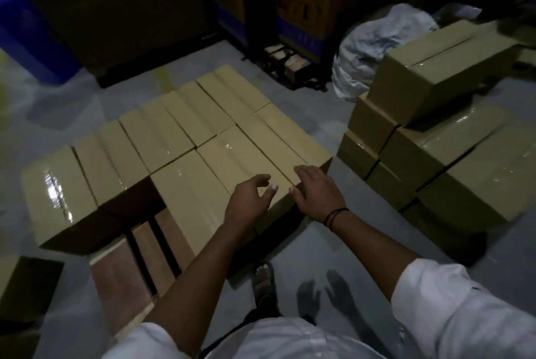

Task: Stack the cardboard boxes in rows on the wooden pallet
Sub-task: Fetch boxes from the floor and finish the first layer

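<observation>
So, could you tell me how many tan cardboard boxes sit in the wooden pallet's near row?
3 tan cardboard boxes: the left-end box beside the bare wooden pallet slats, the middle box by the left hand, the right-end box by the right hand. None seems hidden.

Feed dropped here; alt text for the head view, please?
Both open, the left hand and right hand reach over the near end of the front row of boxes on the wooden pallet. The pallet's front left is bare; more boxes sit piled at right.
</observation>
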Tool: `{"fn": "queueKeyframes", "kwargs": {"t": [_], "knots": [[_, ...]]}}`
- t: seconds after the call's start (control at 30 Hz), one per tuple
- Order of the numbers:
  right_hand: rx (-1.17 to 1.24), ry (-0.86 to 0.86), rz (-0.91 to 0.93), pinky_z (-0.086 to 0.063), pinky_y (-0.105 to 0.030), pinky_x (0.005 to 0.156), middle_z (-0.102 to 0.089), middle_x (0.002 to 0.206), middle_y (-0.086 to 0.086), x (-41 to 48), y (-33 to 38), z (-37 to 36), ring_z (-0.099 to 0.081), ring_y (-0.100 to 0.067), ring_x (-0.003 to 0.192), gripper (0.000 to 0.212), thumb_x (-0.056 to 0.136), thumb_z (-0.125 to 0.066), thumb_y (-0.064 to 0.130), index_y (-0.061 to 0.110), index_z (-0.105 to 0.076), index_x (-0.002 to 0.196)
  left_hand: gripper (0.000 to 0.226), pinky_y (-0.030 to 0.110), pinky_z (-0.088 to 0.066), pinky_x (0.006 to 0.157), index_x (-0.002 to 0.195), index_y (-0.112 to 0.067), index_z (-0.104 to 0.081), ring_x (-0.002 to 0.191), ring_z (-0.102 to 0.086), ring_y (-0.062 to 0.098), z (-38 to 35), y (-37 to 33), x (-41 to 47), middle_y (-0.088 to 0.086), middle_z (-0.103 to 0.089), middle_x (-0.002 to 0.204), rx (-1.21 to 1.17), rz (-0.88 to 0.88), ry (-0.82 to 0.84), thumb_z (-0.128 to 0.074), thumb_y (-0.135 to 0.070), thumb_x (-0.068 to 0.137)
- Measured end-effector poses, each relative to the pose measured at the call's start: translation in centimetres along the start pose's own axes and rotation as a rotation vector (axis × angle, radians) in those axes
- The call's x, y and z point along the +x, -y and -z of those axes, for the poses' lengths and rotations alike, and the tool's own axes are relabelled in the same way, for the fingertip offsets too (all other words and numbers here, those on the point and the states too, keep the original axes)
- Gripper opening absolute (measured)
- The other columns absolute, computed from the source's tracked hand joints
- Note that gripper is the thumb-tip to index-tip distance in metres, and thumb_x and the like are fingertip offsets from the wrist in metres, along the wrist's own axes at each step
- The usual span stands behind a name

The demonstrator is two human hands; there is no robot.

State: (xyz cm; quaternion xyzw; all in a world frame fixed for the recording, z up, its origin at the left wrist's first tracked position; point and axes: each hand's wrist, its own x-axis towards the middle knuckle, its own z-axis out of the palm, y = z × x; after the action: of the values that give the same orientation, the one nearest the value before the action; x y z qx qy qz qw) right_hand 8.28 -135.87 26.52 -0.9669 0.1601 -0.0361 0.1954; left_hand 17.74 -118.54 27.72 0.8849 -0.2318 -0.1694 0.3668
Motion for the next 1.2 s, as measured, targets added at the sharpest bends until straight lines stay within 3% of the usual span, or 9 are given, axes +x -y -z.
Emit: {"fn": "queueKeyframes", "kwargs": {"t": [0.3,0.43,0.7,0.87,1.1,1.2], "knots": [[0.011,-0.181,-0.142,-0.042,-0.044,0.107,-0.055,0.142,-0.010,2.9,-1.9,4.4,-0.048,-0.029,0.132,0.057,0.097,-0.057,0.039,0.011,-0.048,0.146,0.041,0.027,-0.051,0.086,0.127,-0.027,-0.069,0.101,-0.065,0.004,-0.5,-5.4,6.9,-0.010,-0.072,0.120,-0.003,-0.184,0.095,-0.063,-0.052,0.095],[0.017,-0.224,-0.224,-0.039,-0.041,0.108,-0.052,0.145,-0.008,4.9,-3.1,5.5,-0.044,-0.026,0.134,0.058,0.099,-0.054,0.041,0.014,-0.045,0.148,0.043,0.032,-0.054,0.092,0.127,-0.026,-0.070,0.110,-0.066,0.009,-0.7,-6.7,10.3,-0.008,-0.073,0.121,-0.023,-0.264,0.150,-0.064,-0.053,0.095],[0.139,-0.343,-0.381,-0.042,-0.049,0.108,-0.055,0.142,-0.008,7.7,-4.6,6.3,-0.047,-0.026,0.132,0.056,0.098,-0.054,0.044,0.016,-0.048,0.146,0.041,0.027,-0.052,0.089,0.126,-0.022,-0.070,0.105,-0.064,0.004,-1.2,-8.8,16.0,-0.006,-0.073,0.120,-0.064,-0.370,0.262,-0.066,-0.049,0.096],[0.188,-0.404,-0.497,-0.039,-0.044,0.111,-0.054,0.144,-0.008,8.5,-6.3,7.1,-0.044,-0.026,0.136,0.055,0.098,-0.058,0.040,0.018,-0.046,0.147,0.044,0.032,-0.055,0.091,0.126,-0.022,-0.070,0.106,-0.066,0.009,-2.6,-10.8,18.2,-0.006,-0.073,0.120,-0.046,-0.413,0.324,-0.065,-0.053,0.095],[0.207,-0.412,-0.610,-0.039,-0.044,0.110,-0.052,0.147,-0.003,10.8,-13.4,8.2,-0.043,-0.024,0.137,0.055,0.099,-0.055,0.044,0.022,-0.045,0.148,0.036,0.025,-0.050,0.085,0.123,-0.021,-0.071,0.102,-0.064,0.005,-7.4,-15.3,22.6,-0.004,-0.073,0.118,-0.002,-0.478,0.400,-0.064,-0.045,0.098],[0.229,-0.388,-0.630,-0.037,-0.045,0.112,-0.051,0.147,-0.005,12.5,-17.3,9.0,-0.040,-0.025,0.138,0.057,0.099,-0.054,0.044,0.022,-0.043,0.150,0.038,0.030,-0.054,0.089,0.124,-0.022,-0.071,0.105,-0.068,0.011,-10.2,-17.7,25.3,-0.004,-0.073,0.119,0.032,-0.478,0.407,-0.064,-0.047,0.097]]}}
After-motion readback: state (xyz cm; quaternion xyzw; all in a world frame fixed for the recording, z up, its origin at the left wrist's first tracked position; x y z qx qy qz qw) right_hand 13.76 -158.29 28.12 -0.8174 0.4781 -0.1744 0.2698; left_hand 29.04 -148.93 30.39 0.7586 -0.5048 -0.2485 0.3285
